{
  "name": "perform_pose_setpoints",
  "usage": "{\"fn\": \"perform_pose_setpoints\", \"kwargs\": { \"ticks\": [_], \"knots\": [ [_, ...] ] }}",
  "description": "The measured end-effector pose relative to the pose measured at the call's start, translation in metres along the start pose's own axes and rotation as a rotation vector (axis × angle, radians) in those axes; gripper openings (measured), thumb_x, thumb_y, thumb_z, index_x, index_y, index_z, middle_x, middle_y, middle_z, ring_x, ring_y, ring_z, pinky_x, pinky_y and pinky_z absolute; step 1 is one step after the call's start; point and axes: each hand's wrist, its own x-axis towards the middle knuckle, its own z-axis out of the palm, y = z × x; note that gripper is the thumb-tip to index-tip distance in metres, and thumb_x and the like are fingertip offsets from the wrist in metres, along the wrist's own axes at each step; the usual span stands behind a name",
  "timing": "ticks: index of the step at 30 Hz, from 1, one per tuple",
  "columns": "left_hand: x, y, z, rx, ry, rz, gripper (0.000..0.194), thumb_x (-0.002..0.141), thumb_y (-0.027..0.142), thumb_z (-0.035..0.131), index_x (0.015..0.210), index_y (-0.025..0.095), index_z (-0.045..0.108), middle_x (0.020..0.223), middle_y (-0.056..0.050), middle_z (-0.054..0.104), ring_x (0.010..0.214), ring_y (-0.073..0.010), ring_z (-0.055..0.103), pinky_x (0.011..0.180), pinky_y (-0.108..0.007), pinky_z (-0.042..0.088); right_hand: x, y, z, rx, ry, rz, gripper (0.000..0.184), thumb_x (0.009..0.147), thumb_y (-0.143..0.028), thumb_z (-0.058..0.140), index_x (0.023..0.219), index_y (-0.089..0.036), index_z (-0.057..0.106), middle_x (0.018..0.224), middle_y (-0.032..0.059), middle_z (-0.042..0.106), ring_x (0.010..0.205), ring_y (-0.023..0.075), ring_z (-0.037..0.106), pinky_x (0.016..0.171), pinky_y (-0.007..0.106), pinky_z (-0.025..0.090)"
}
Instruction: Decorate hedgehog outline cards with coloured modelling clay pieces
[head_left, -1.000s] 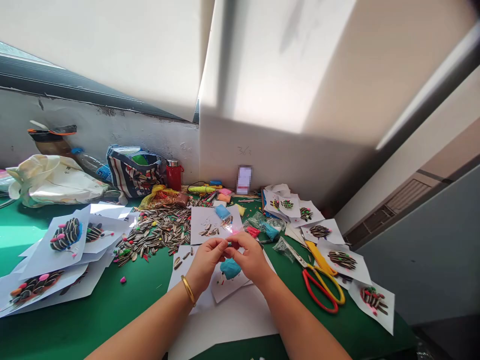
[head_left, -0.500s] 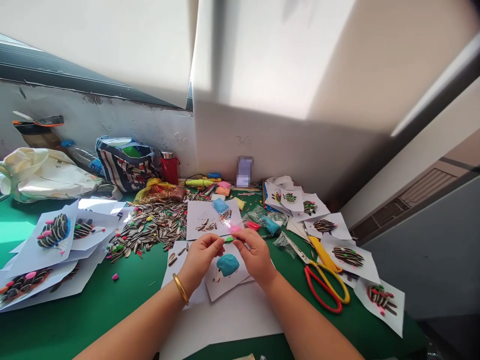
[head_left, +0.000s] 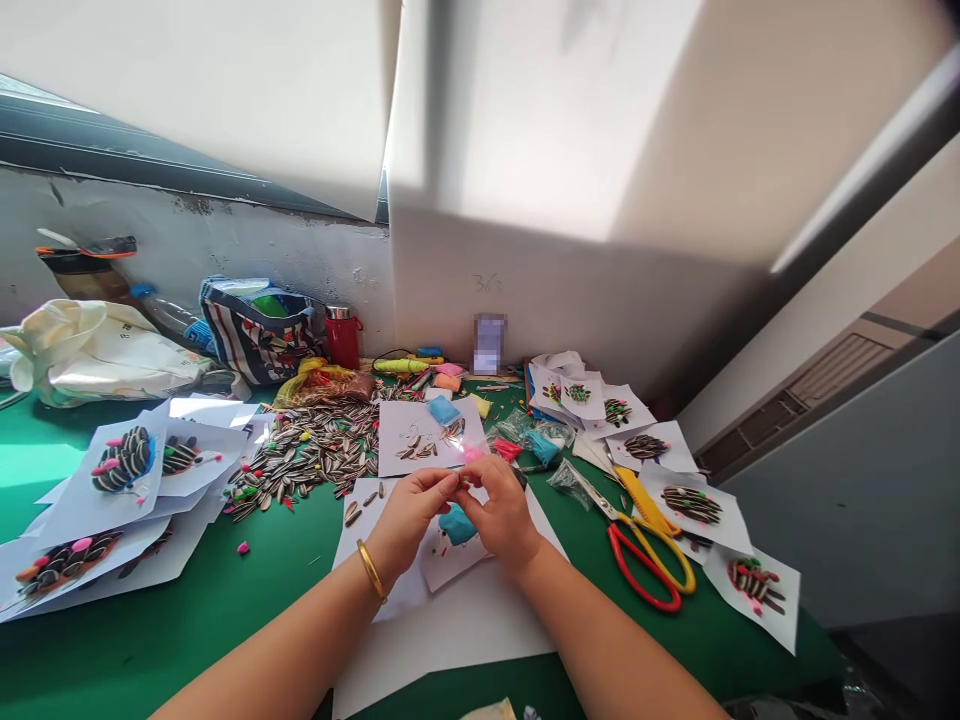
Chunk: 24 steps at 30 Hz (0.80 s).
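Observation:
My left hand [head_left: 415, 512] and my right hand [head_left: 504, 507] meet above the white sheets, fingertips pinched together. Between them is a small piece of green modelling clay, now almost wholly hidden by the fingers. Just below lies a white card [head_left: 448, 572] with a flattened blue clay shape [head_left: 457, 524] on it, partly covered by my right hand. A few loose sunflower seeds [head_left: 352, 513] lie on the paper left of my left hand. Beyond the hands, another sheet [head_left: 390, 458] carries seeds and a blue clay packet [head_left: 443, 410].
A heap of sunflower seeds [head_left: 319, 440] spreads at the back left. Finished seed-and-clay cards [head_left: 124, 460] are stacked at left, with more cards [head_left: 694, 505] at right. Scissors [head_left: 645, 550] and a yellow cutter [head_left: 649, 500] lie right. A red flask [head_left: 343, 340] and a phone [head_left: 489, 345] stand behind.
My hands have drawn closer together, and the green piece that showed between them is now mostly covered by fingers. My right hand now hides more of the blue shape. The view has shifted slightly.

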Motion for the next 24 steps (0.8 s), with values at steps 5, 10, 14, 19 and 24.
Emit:
{"fn": "perform_pose_setpoints", "kwargs": {
  "ticks": [5, 10, 14, 19, 24],
  "knots": [
    [0.001, 0.001, -0.002, 0.045, 0.039, 0.015, 0.034, 0.072, 0.048, 0.076, 0.08, 0.015, 0.075, 0.075, -0.006, 0.07, 0.067, -0.0149, 0.056, 0.063, -0.026, 0.043, 0.0, 0.0, -0.001, 0.089, -0.049, -0.019, 0.024, 0.091, -0.027, 0.062, 0.115, -0.028, 0.067, 0.099, 0.0052, 0.064, 0.092, 0.02, 0.059, 0.083, 0.035, 0.051],
    [-0.002, 0.004, -0.001, 0.051, -0.067, -0.014, 0.041, 0.079, 0.054, 0.068, 0.083, 0.014, 0.075, 0.079, -0.009, 0.07, 0.072, -0.0175, 0.06, 0.064, -0.026, 0.043, 0.001, -0.003, -0.005, 0.111, 0.02, 0.021, 0.012, 0.092, -0.023, 0.059, 0.092, -0.024, 0.071, 0.085, 0.0037, 0.063, 0.082, 0.0185, 0.059, 0.075, 0.033, 0.051],
    [-0.001, 0.002, -0.001, 0.037, -0.099, -0.046, 0.035, 0.075, 0.048, 0.074, 0.085, 0.014, 0.075, 0.079, -0.007, 0.069, 0.071, -0.0155, 0.058, 0.063, -0.025, 0.042, 0.002, -0.003, -0.008, 0.106, 0.044, 0.036, 0.015, 0.093, -0.023, 0.057, 0.089, -0.024, 0.071, 0.083, 0.004, 0.063, 0.08, 0.0183, 0.059, 0.074, 0.033, 0.051],
    [0.002, -0.001, -0.003, -0.132, -0.007, -0.053, 0.033, 0.068, 0.045, 0.082, 0.076, 0.015, 0.072, 0.071, -0.004, 0.065, 0.067, -0.0137, 0.056, 0.065, -0.025, 0.045, -0.001, -0.006, -0.006, 0.151, -0.06, 0.005, 0.028, 0.096, -0.028, 0.051, 0.118, -0.028, 0.069, 0.095, 0.006, 0.061, 0.09, 0.0194, 0.059, 0.082, 0.036, 0.052],
    [0.004, 0.004, -0.005, -0.251, 0.061, -0.059, 0.033, 0.065, 0.04, 0.085, 0.084, 0.015, 0.073, 0.079, -0.004, 0.067, 0.072, -0.0133, 0.058, 0.07, -0.025, 0.047, -0.003, -0.01, -0.004, 0.177, -0.159, 0.026, 0.04, 0.096, -0.031, 0.05, 0.136, -0.029, 0.055, 0.102, 0.0059, 0.063, 0.096, 0.0201, 0.06, 0.088, 0.037, 0.051]
  ]
}}
